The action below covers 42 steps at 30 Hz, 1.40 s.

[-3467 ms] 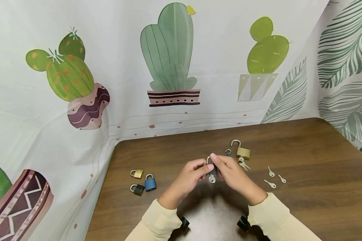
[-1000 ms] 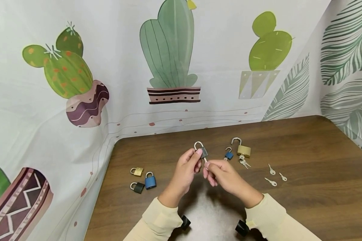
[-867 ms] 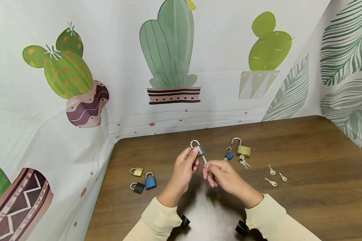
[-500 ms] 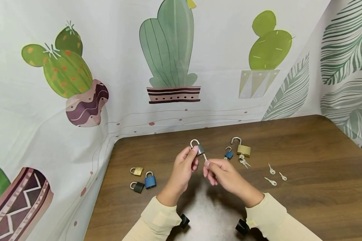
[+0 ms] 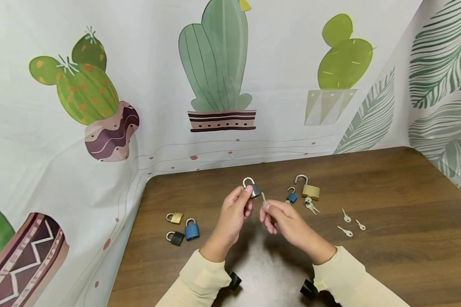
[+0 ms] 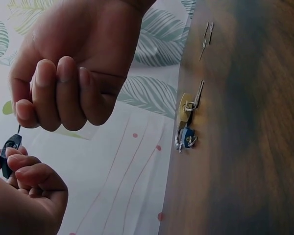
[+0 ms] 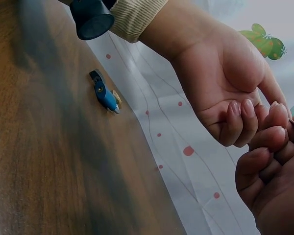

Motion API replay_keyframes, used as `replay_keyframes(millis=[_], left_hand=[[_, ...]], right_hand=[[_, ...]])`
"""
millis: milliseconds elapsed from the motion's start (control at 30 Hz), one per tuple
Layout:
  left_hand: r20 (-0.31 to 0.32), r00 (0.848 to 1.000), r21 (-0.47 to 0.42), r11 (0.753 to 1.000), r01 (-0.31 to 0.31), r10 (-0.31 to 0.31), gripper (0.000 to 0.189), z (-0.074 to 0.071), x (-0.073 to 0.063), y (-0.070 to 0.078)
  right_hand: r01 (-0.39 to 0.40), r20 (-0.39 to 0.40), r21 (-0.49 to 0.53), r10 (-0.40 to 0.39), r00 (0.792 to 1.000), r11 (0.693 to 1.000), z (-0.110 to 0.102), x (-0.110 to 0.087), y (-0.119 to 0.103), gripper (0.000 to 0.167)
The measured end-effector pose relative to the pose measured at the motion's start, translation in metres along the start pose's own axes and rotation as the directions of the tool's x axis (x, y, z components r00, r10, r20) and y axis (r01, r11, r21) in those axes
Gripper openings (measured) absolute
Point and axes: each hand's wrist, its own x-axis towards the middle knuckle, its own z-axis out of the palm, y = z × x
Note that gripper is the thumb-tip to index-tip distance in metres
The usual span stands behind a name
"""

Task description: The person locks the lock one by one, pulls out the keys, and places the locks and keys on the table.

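Note:
My left hand [image 5: 231, 213] pinches a dark grey padlock [image 5: 255, 191] between thumb and fingers. Its silver shackle points up and looks closed. Just to the right, my right hand [image 5: 283, 217] pinches a small silver key [image 5: 264, 197], blade upward, its bow hidden by the fingers. A narrow gap separates the key tip from the padlock's lower end. From the left wrist, the keyhole end of the padlock [image 6: 10, 152] faces the thin key [image 6: 19, 129]. Seen from the right wrist, the fingers of both hands overlap and hide the padlock.
At left on the wooden table [image 5: 153, 273] lie a brass padlock [image 5: 175, 218], a black padlock [image 5: 175, 238] and a blue padlock [image 5: 192, 230]. Behind my right hand are an open brass padlock [image 5: 310, 192] with keys and an open small blue padlock [image 5: 291, 197]. Loose keys [image 5: 345, 231] lie right.
Both hands were together on the padlock with the key at it. Since then the padlock has turned upright in the left hand, and the right hand has drawn the key slightly away from it.

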Motion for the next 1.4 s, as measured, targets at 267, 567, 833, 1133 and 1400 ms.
replay_keyframes(millis=[267,567,833,1133,1400], left_hand=[[-0.040,0.999,0.015,1.000,-0.003,0.003,0.030,-0.007,0.000,0.005],[-0.019,1.000,0.062,0.998,0.014,-0.012,0.031,-0.023,-0.002,0.007],[0.011,0.996,0.161,0.983,0.090,-0.093,0.033,-0.040,-0.005,0.005],[0.009,0.984,0.285,0.944,0.168,-0.178,0.030,-0.067,-0.011,0.001],[0.018,0.972,0.381,0.900,0.211,-0.235,0.031,-0.082,-0.018,-0.004]], right_hand=[[0.034,0.003,-0.040,-0.034,0.999,0.999,-0.003,0.000,0.000,0.036],[0.019,-0.009,-0.112,-0.020,1.000,0.994,-0.019,-0.009,0.000,0.032],[-0.089,-0.021,-0.168,0.087,0.996,0.982,-0.033,-0.022,0.004,0.034],[-0.134,-0.038,-0.227,0.129,0.991,0.965,-0.048,-0.035,0.013,0.031],[-0.170,-0.050,-0.256,0.163,0.985,0.952,-0.059,-0.045,0.022,0.033]])
